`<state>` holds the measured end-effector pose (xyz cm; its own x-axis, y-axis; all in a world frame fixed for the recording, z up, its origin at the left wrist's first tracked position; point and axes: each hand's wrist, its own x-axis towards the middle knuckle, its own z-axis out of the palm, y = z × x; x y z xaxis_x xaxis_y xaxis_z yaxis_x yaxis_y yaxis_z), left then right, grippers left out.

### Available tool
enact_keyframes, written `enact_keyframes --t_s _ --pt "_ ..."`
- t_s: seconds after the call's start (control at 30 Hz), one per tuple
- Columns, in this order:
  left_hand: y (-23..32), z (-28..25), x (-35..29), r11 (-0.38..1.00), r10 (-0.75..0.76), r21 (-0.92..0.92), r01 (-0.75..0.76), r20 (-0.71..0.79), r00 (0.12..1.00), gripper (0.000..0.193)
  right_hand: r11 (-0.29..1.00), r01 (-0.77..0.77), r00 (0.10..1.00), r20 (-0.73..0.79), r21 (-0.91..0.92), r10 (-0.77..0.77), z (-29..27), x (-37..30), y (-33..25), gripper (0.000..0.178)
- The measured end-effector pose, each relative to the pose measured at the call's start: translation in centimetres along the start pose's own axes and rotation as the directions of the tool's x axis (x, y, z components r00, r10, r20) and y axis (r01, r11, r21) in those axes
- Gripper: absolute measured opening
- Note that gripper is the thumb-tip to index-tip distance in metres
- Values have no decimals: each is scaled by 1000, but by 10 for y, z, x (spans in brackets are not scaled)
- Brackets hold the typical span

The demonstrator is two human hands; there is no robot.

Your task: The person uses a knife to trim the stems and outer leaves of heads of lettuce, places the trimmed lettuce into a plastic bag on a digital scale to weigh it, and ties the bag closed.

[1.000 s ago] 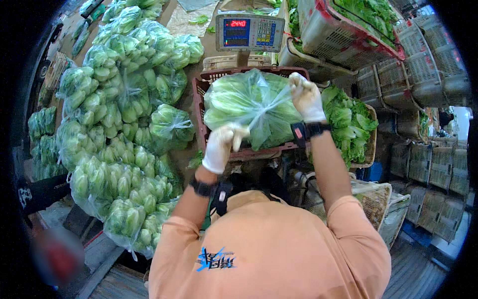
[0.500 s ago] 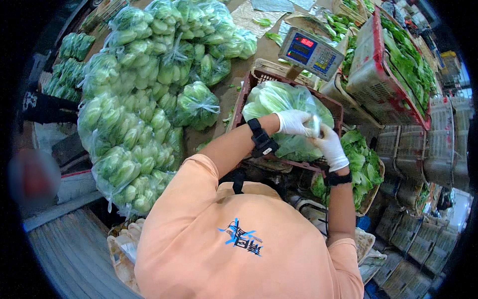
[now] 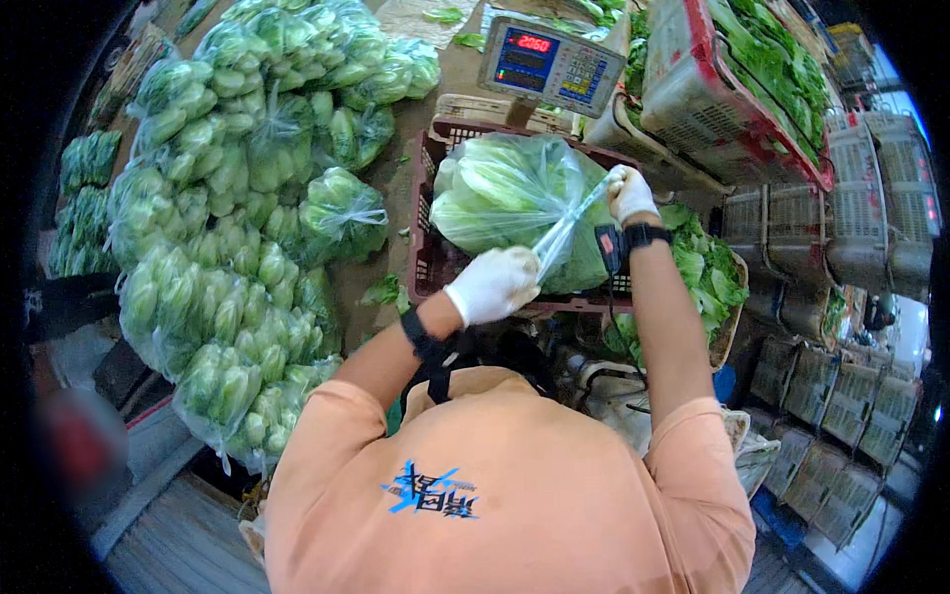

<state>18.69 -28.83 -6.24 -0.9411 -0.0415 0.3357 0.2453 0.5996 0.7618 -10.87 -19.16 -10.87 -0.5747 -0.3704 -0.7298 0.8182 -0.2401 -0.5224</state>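
Observation:
A clear plastic bag of leafy greens (image 3: 505, 203) lies in a dark red crate (image 3: 427, 259) in front of me. My left hand (image 3: 492, 285), in a white glove, grips the twisted neck of the bag near its lower end. My right hand (image 3: 627, 192), also gloved, holds the upper end of the same stretched plastic neck. The neck runs taut between the two hands. A black band sits on each wrist.
A digital scale (image 3: 550, 65) with a red display stands behind the crate. A large heap of bagged greens (image 3: 233, 218) fills the left side. Loose greens (image 3: 705, 272) lie in a basket at right. Red-rimmed crates (image 3: 714, 99) and stacked grey crates (image 3: 841, 208) stand at right.
The view has swung back to the right. My hands have drawn apart, the left low and the right high, stretching the bag's neck between them.

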Motion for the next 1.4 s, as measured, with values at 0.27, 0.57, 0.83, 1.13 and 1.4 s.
enact_keyframes --t_s 0.27,0.57,0.83,1.13,1.4 --pt "20 -5 -13 990 56 107 -95 324 944 19 976 -112 990 -109 -189 92 -28 105 35 16" --pt "-25 10 -36 425 -528 -801 421 158 834 13 931 314 944 165 -186 -286 60 -103 1 17" --pt "65 -51 92 836 56 529 146 -347 936 49 588 709 705 423 -389 -570 103 -281 6 17" --pt "124 -180 64 888 -113 355 293 -448 887 36 161 985 120 894 -55 -431 134 -415 -41 26" --pt "118 -292 -50 790 -197 264 553 -745 637 36 231 921 390 739 -314 -550 4 -357 -71 30"
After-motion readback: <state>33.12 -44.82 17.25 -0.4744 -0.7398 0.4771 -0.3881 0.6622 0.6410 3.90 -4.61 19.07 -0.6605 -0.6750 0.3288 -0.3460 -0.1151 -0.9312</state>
